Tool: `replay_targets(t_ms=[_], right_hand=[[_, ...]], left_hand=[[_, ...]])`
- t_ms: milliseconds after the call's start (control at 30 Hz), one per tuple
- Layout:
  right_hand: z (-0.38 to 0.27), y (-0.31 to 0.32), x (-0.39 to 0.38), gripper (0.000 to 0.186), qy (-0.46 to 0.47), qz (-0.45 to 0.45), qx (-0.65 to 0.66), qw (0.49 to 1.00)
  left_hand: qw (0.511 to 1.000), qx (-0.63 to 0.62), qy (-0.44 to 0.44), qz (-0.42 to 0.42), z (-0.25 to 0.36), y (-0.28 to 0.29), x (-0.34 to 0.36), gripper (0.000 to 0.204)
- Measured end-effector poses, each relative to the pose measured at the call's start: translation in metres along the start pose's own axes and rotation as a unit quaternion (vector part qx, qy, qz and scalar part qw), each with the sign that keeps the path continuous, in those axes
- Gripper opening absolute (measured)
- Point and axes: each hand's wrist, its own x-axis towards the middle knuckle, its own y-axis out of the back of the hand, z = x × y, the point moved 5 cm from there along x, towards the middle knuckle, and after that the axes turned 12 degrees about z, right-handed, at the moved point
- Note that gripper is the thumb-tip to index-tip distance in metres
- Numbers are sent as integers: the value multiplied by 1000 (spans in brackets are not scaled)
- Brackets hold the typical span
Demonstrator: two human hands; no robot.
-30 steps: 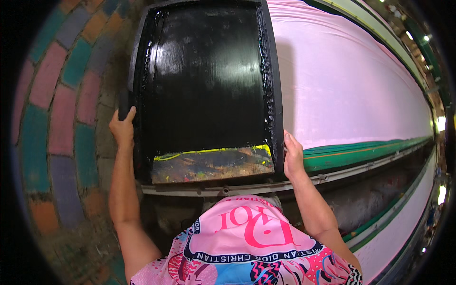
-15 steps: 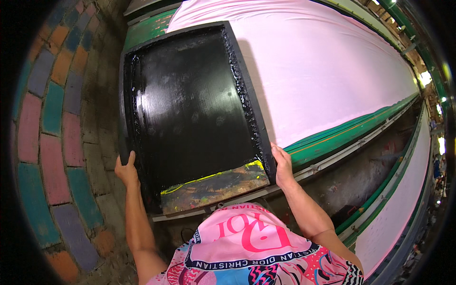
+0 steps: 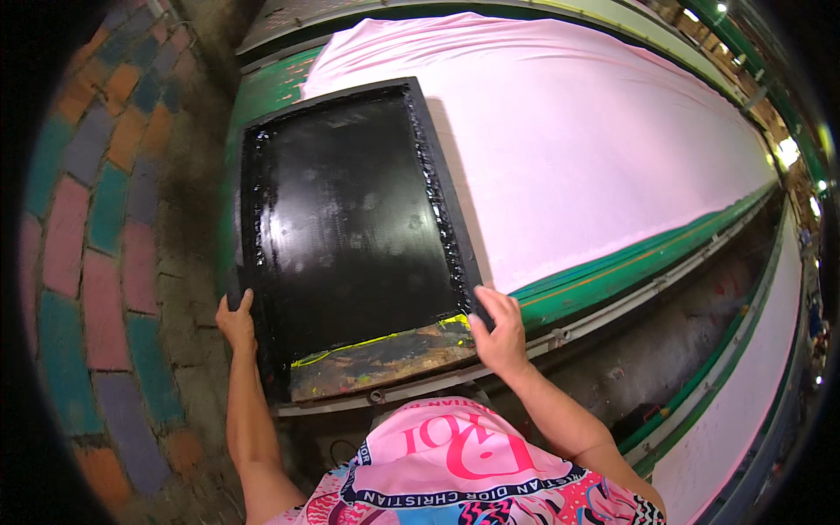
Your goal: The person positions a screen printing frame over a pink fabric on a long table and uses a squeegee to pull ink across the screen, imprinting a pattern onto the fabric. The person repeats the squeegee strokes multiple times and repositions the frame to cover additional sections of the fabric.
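Both hands grip a black printing screen frame (image 3: pixel 350 236) lying on the green table (image 3: pixel 612 271) at the pink cloth's (image 3: pixel 595 149) nine o'clock edge: left hand (image 3: pixel 236 322) curled round its left rail, right hand (image 3: pixel 500 332) fingers spread over the near right corner (yellow-smeared).

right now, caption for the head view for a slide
Left hand and right hand grip a black printing frame beside pink cloth.
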Motion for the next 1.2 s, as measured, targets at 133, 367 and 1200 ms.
replay_targets(t_ms=[133, 367, 1200], right_hand=[[-64, -28, -20, 36, 134, -207, 150, 957], [-118, -76, -59, 42, 335, -292, 45, 895], [-187, -113, -64, 41, 257, -263, -179, 913]], left_hand=[[998, 50, -38, 1, 1, 0, -1, 35], [996, 84, -22, 20, -3, -1, 0, 42], [955, 162, -245, -34, -39, 14, 24, 60]])
